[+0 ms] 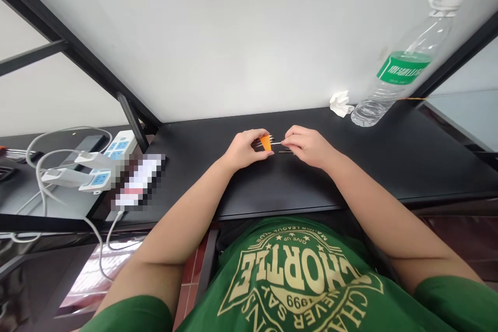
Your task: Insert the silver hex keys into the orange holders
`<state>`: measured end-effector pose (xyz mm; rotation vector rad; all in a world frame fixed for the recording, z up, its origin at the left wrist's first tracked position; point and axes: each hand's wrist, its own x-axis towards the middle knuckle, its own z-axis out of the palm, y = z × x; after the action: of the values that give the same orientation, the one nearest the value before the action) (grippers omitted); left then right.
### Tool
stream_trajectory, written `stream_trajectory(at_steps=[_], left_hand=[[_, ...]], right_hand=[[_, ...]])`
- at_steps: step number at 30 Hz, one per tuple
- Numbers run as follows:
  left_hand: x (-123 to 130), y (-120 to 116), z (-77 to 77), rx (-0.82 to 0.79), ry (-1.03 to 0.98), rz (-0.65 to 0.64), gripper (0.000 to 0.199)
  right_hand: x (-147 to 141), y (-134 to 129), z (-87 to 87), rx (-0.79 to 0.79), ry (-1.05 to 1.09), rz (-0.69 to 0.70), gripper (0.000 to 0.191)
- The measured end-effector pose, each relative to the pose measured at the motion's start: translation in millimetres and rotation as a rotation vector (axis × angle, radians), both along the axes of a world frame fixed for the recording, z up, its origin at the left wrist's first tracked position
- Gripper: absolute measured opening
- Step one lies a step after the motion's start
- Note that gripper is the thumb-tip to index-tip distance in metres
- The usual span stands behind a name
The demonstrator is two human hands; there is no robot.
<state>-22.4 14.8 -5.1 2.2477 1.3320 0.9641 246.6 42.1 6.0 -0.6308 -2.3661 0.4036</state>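
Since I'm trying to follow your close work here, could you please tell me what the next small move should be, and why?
I'd suggest the right hand ease the thin metal rod slowly toward the orange piece. Its end appears to sit right beside that piece, which the left hand seems to pinch steady, so small motion looks safest.

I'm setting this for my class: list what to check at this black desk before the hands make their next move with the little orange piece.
1. Left hand has a grip on the orange piece: ok, pinched at the fingertips.
2. Right hand has a grip on the thin metal pin: ok.
3. Pin touches the orange piece: cannot tell, too small to see.
4. Dark metal strip lies apart from the orange piece: ok, though it sits close to the right hand.
5. Water bottle stands well away from both hands: ok.
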Motion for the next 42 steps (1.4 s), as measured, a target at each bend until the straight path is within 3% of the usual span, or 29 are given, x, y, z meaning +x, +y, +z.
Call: stream_trajectory(at_steps=[7,10,14,18,25,28,30,36,42], left_hand=[[10,-7,9.6,0.041,0.151,-0.050,0.048],[13,-9,12.3,0.074,0.180,-0.048,0.049],[13,-12,12.2,-0.004,0.121,-0.018,0.069],[16,-14,11.8,-0.066,0.116,-0.039,0.077],[19,-11,11.7,-0.020,0.074,0.012,0.049],[21,-10,11.1,0.026,0.035,0.041,0.047],[23,-11,12.4,0.020,-0.005,0.029,0.045],[27,-16,23.5,-0.051,-0.094,-0.065,0.033],[26,-18,27.7,-0.075,-0.143,-0.126,0.036]], right_hand=[[-14,-6,-0.7,-0.087,0.059,0.060,0.021],[-18,-7,-2.0,-0.232,0.124,0.067,0.017],[-16,0,-4.5,-0.409,0.083,-0.001,0.039],[-15,5,-7.1,-0.621,0.012,-0.030,0.026],[-20,1,-6.4,-0.783,0.151,-0.055,0.024],[-21,2,-6.4,-0.829,0.189,-0.089,0.023],[-21,4,-6.2,-0.914,0.221,-0.049,0.025],[-14,7,-3.1,-1.272,0.268,0.261,0.038],[-14,8,-4.6,-1.392,0.287,0.358,0.041]])
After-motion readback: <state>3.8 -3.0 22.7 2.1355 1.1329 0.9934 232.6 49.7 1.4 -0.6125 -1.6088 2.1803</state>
